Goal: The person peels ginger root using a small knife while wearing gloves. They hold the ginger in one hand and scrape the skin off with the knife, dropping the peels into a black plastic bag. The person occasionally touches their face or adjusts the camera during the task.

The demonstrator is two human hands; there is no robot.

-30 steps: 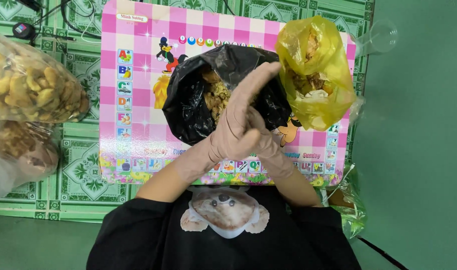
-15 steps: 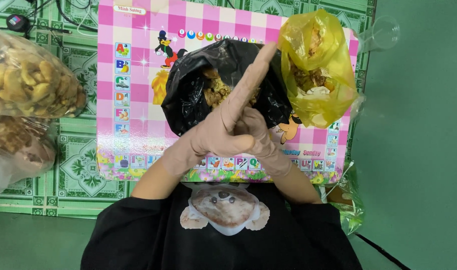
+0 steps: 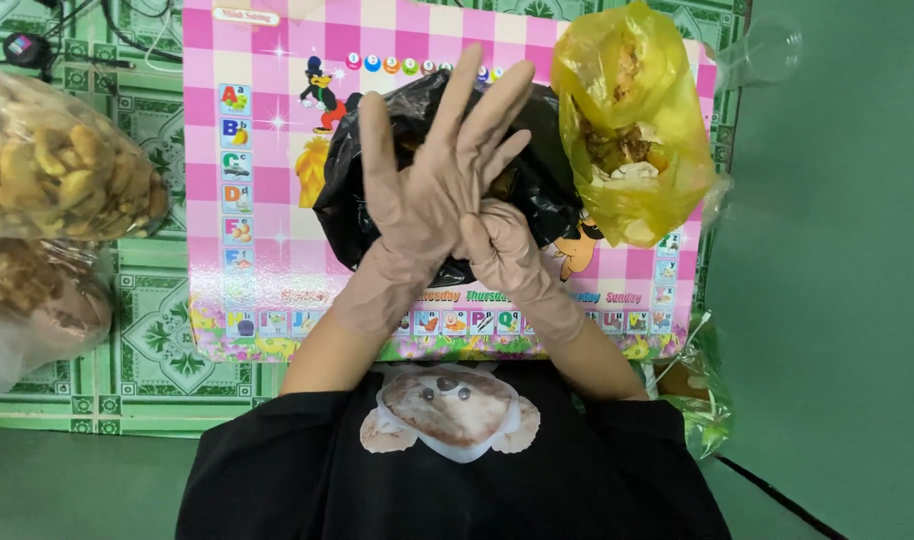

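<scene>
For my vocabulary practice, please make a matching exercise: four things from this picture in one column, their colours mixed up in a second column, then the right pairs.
Things:
1. bag under the hands
2. bag of scraps
3. gloves
4. checked mat

Colours:
A. pink and white
B. black
C. beige
D. yellow

Pairs: 1-B, 2-D, 3-C, 4-A

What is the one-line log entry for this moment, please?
left hand: gloved, fingers spread, over black bag | right hand: gloved, fist at left palm | yellow bag: beside, on pink mat
</scene>
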